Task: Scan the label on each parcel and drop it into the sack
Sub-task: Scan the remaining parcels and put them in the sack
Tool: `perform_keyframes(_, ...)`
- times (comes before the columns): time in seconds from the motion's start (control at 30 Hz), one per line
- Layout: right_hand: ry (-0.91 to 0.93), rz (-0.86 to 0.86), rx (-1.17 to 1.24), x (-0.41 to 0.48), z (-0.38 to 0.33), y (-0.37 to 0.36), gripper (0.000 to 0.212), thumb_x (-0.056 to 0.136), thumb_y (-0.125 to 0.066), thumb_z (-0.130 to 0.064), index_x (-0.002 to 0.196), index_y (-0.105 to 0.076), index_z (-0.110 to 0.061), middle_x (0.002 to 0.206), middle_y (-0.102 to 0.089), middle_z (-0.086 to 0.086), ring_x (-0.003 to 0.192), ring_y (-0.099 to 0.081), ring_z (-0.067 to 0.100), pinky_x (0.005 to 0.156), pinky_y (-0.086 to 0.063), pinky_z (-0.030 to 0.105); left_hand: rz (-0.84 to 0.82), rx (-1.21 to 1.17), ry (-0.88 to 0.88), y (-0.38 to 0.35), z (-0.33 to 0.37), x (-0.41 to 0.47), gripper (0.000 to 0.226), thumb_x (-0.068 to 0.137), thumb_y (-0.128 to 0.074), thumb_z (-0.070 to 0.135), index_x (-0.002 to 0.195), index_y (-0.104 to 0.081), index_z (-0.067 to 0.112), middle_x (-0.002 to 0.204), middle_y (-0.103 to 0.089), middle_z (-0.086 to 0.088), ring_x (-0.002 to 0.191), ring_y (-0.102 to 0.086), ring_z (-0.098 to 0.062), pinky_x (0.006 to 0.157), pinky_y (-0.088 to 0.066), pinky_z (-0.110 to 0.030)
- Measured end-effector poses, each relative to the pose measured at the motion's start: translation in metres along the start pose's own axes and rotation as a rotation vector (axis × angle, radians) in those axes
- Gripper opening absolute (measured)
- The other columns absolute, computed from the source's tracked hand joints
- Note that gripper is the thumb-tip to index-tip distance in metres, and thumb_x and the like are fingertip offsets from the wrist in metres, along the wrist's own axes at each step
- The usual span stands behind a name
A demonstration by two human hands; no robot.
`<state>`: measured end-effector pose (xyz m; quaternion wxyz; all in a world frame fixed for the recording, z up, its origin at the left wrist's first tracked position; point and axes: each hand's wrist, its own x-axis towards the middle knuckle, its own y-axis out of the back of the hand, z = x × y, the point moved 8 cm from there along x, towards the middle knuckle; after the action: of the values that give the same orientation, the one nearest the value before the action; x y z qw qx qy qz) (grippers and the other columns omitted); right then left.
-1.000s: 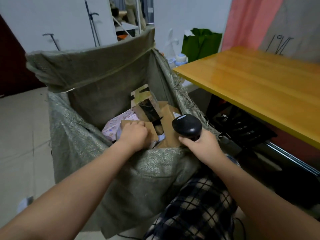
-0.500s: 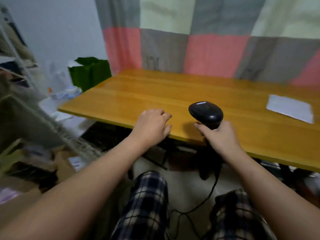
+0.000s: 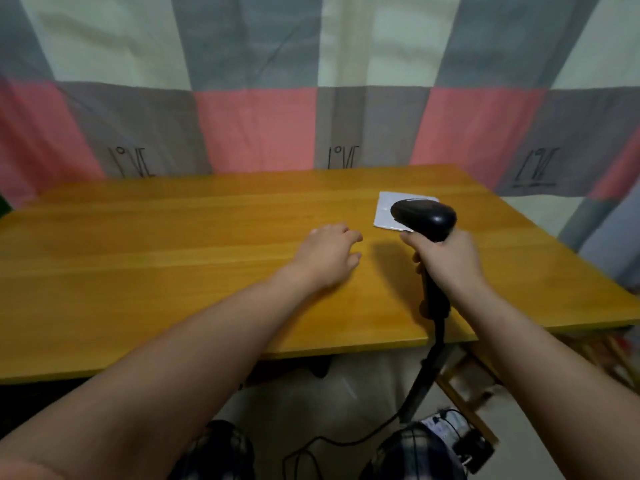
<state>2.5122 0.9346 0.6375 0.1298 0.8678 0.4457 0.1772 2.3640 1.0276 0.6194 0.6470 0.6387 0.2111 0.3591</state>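
A flat white parcel (image 3: 385, 211) lies on the far right part of the wooden table (image 3: 173, 258), partly hidden behind the scanner's head. My right hand (image 3: 446, 261) grips the handle of a black barcode scanner (image 3: 424, 218), whose head hangs just above the parcel's near edge. My left hand (image 3: 327, 256) hovers over the table to the left of the parcel, fingers loosely bent and holding nothing. The sack is out of view.
The scanner's black cable (image 3: 420, 382) runs down past the table's front edge to the floor. A patchwork curtain (image 3: 263, 126) hangs behind the table. A wooden frame (image 3: 464, 386) stands under the table at the right. My checked trouser legs show at the bottom.
My view has swung right from the sack to the table. Both hands have moved forward and right over the table, and the scanner now sits above the white parcel.
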Motion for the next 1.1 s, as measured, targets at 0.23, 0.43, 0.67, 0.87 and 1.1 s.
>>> perform_keyframes(0.23,-0.122,0.009,-0.008,0.069,0.036,0.011,0.028,0.080,-0.072,-0.030,0.067,-0.060,-0.009,0.063,-0.061,0.009,0.062,-0.062,0.029,0.060,-0.045,0.034,-0.119,-0.007,-0.054,-0.047,0.009,0.110,0.056,0.098,-0.047,0.035,0.148,-0.030,0.015,0.152,-0.032,-0.006,0.137,-0.034,-0.026,0.109,-0.032,-0.039)
perform_keyframes(0.43,-0.166,0.002,-0.002,0.085,0.056,0.010,0.025,0.081,-0.071,-0.030,0.072,-0.062,-0.009,0.064,-0.062,0.009,0.062,-0.061,0.028,0.061,-0.045,0.034,-0.260,-0.036,-0.050,-0.082,-0.002,0.140,0.052,0.097,-0.045,0.045,0.141,-0.043,0.017,0.144,-0.046,-0.004,0.129,-0.044,-0.025,0.103,-0.039,-0.035)
perform_keyframes(0.67,-0.114,0.006,-0.013,0.072,0.036,0.004,0.028,0.081,-0.071,-0.030,0.071,-0.063,-0.005,0.068,-0.063,0.012,0.063,-0.059,0.025,0.060,-0.041,0.032,-0.072,0.033,-0.117,-0.065,-0.004,0.104,0.029,0.098,-0.049,0.032,0.113,-0.066,0.014,0.115,-0.065,-0.005,0.108,-0.057,-0.025,0.091,-0.040,-0.032)
perform_keyframes(0.87,-0.059,-0.046,-0.028,0.028,0.016,-0.003,0.028,0.081,-0.071,-0.029,0.073,-0.065,-0.003,0.070,-0.066,0.015,0.066,-0.062,0.026,0.062,-0.043,0.031,0.005,0.038,-0.115,-0.054,-0.014,0.038,0.025,0.099,-0.044,0.024,0.106,-0.067,0.016,0.110,-0.067,-0.003,0.104,-0.058,-0.024,0.089,-0.037,-0.032)
perform_keyframes(1.1,-0.017,-0.143,0.072,-0.039,0.006,-0.019,0.021,0.083,-0.073,-0.023,0.069,-0.062,-0.011,0.062,-0.061,0.004,0.057,-0.059,0.016,0.058,-0.042,0.027,0.014,0.127,-0.080,-0.034,-0.023,-0.042,0.022,0.094,-0.043,0.012,0.103,-0.064,0.013,0.107,-0.063,-0.006,0.102,-0.057,-0.027,0.088,-0.040,-0.033)
